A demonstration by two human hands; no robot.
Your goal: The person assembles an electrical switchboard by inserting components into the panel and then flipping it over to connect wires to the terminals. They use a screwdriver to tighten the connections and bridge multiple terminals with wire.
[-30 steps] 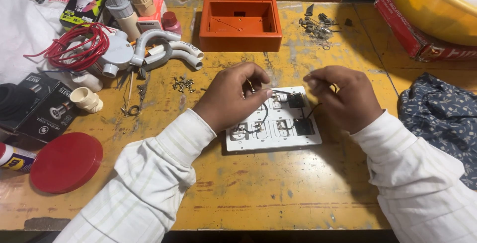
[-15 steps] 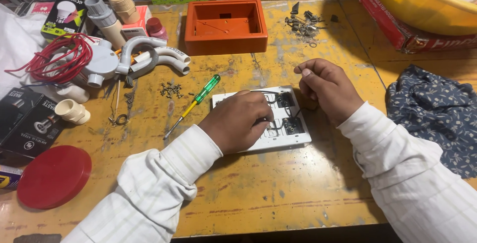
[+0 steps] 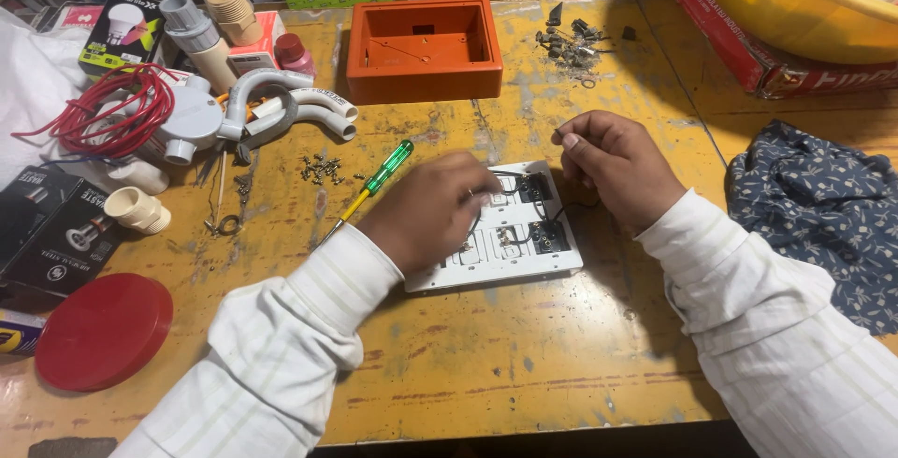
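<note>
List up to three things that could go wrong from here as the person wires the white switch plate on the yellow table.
1. The thin black wire pinched by the right hand looks fine; a hard tug might pull it off the black switch module.
2. The left hand alone steadies the white switch plate; it could slide.
3. The small loose screws lie beside the green-handled screwdriver; a sleeve sweep could scatter them.

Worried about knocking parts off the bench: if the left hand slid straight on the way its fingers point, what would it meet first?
The left hand points right across the white switch plate. It would likely first meet the black switch modules on it, then the thin black wire the right hand pinches. Depth is unclear.
</note>
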